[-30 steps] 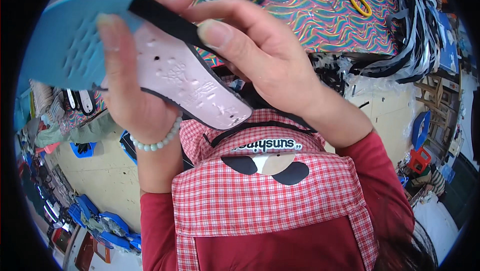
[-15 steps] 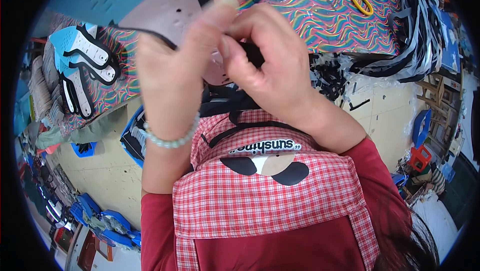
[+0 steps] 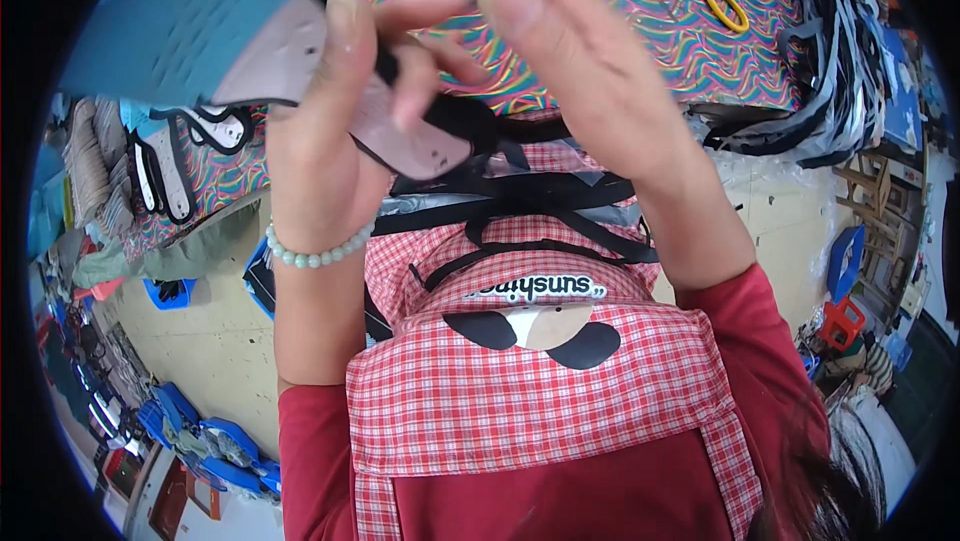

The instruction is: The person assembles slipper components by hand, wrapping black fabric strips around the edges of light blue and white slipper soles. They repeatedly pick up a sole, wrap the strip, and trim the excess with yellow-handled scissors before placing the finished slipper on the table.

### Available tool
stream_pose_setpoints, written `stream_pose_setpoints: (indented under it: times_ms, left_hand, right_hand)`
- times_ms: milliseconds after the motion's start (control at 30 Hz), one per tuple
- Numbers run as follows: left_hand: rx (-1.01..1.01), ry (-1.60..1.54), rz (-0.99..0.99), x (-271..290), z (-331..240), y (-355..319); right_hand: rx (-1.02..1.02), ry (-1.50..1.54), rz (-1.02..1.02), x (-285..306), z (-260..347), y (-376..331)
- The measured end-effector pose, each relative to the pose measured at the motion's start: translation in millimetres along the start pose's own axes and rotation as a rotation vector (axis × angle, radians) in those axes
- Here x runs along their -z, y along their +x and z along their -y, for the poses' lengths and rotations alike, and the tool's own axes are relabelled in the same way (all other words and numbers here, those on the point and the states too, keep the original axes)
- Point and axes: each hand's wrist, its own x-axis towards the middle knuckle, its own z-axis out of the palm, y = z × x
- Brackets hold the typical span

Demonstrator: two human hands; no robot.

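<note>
The left hand [image 3: 330, 141] grips a blue and pink shoe sole [image 3: 250, 51] with a black strap [image 3: 460, 121]; the right hand [image 3: 570, 71] has fingers spread, touching the strap

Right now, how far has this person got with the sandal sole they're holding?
Done: finished-looking soles with black straps lie on the patterned table. In hand: the left hand holds a blue-topped sole, underside up, while the right hand works a black strap at it. Left: whether the strap is fixed is hidden.
</note>
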Motion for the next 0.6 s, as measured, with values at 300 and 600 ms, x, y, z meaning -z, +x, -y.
stream_pose_setpoints:
  times_ms: [300, 600]
  left_hand:
    - [-0.186, -0.289, -0.223, 3.3, -6.7, 3.9]
    - [-0.100, -0.367, -0.148, -11.7, -4.7, 10.5]
  right_hand:
    - [0.409, -0.748, 0.027, 2.0, -11.9, -4.2]
    - [-0.028, -0.169, -0.133, -29.5, -32.5, -29.2]
